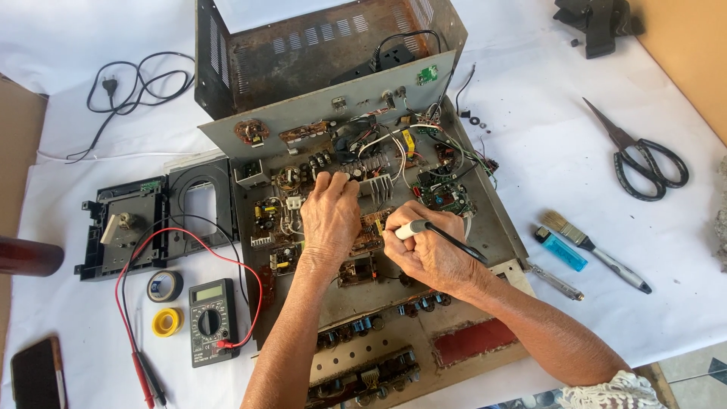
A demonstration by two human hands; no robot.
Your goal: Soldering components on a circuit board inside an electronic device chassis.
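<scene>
We have the grey metal chassis of the old electronic unit (500, 235) lying opened flat on the white-covered worktop (621, 98), its rusty perforated cover (303, 53) already lifted off and standing at the far side, so the brown circuit boards and wiring (371, 235) are fully exposed. Our left hand (329, 220) rests fingers-down on the components near the finned heatsink, holding nothing we can make out, only pressing or steadying. Our right hand (428, 246) is closed around a slim black-and-white pen-shaped tool (443, 236), its tip on the small board in the middle. We judge the opening-up done and the work on the boards under way; nothing is closed up again. To the left, the dark multimeter with red and black leads (210, 322) lies unused beside a black tape roll (165, 286) and a yellow tape roll (167, 321). Black-handled scissors (644, 163), a brush (594, 250) and a blue lighter (560, 248) wait on the right.
</scene>
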